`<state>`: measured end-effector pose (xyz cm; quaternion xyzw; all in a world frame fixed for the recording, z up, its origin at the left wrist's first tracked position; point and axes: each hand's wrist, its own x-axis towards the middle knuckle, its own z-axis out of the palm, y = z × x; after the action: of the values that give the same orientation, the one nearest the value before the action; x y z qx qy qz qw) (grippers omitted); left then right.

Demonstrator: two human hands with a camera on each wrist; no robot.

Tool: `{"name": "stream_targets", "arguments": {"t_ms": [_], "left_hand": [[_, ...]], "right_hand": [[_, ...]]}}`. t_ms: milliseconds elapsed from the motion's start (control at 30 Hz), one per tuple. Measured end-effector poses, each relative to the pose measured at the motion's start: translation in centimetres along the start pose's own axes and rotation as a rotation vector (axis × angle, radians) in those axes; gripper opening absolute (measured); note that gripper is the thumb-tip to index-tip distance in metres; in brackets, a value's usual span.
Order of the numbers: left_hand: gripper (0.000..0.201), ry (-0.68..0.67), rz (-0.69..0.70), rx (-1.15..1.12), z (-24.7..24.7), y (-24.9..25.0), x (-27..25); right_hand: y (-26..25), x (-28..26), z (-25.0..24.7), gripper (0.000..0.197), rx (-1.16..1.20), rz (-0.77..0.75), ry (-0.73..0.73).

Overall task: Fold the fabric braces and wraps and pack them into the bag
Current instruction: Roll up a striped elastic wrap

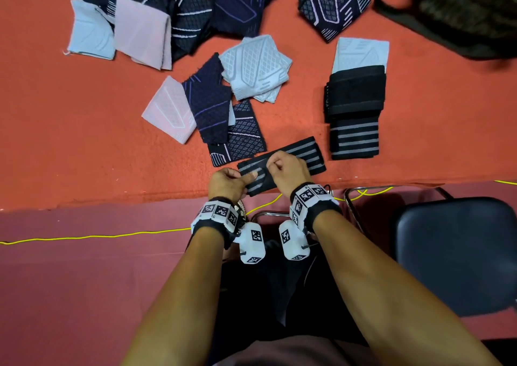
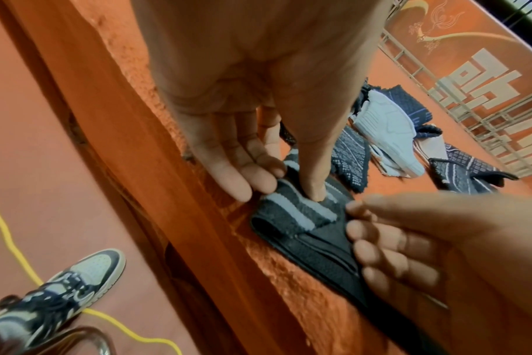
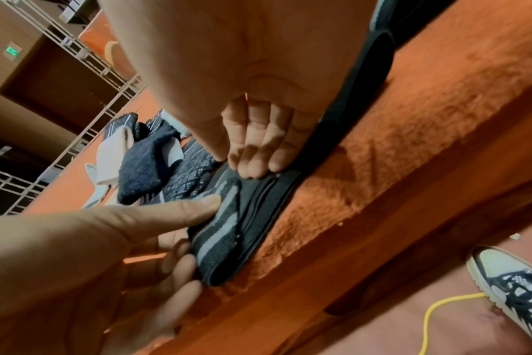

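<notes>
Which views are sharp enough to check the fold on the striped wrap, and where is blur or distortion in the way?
Head view: striped wrap sharp, evenly lit, edges bowed by the wide lens. Left wrist view: fold visible, right hand blurred. Right wrist view: dimmer, left hand soft, palm blocks much.

No readable text; wrist bands (image 1: 221, 211) bear only coded squares

Bare forearms wear black wristbands (image 1: 215, 227) carrying white marker-tagged camera blocks (image 1: 294, 243); navy-and-white sneakers (image 2: 61, 288) below.

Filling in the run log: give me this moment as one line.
step: folding | item: striped wrap at table edge | left hand: pinches folded end | right hand: grips middle | bag: far right, untouched
</notes>
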<state>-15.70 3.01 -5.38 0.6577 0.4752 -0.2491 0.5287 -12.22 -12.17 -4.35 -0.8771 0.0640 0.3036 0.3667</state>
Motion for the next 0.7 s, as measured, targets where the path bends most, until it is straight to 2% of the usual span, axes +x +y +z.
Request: {"name": "stream_targets", "arguments": {"t_ms": [100,200,300,567,700], "left_hand": [[0.036,-0.072,-0.012,-0.013,-0.3,-0.3,0.2],[0.033,-0.147,0.021,0.079,-0.3,-0.4,0.0],[0.012,-0.240,0.075,0.094,-0.1,0.0,-0.6],[0.018,-0.228,0.108,-0.009,-1.4,1.7,-1.9],[0.017,-0.255,0.168,-0.028,-1.2,2.3,-2.5]], "right_hand": [[0.9,0.2,-0.8,0.011,-0.036,-0.017,0.013],[1.3,0.0,-0.7,0.024,-0.042,-0.063,0.041],[1.1,-0.4,-0.2,0.033,0.022,-0.071,0.024],[0.5,-0.9,0.6,0.039,0.159,-0.100,-0.017],[0.7,-0.9,0.5,0.039,0.168,-0.120,-0.022]]}}
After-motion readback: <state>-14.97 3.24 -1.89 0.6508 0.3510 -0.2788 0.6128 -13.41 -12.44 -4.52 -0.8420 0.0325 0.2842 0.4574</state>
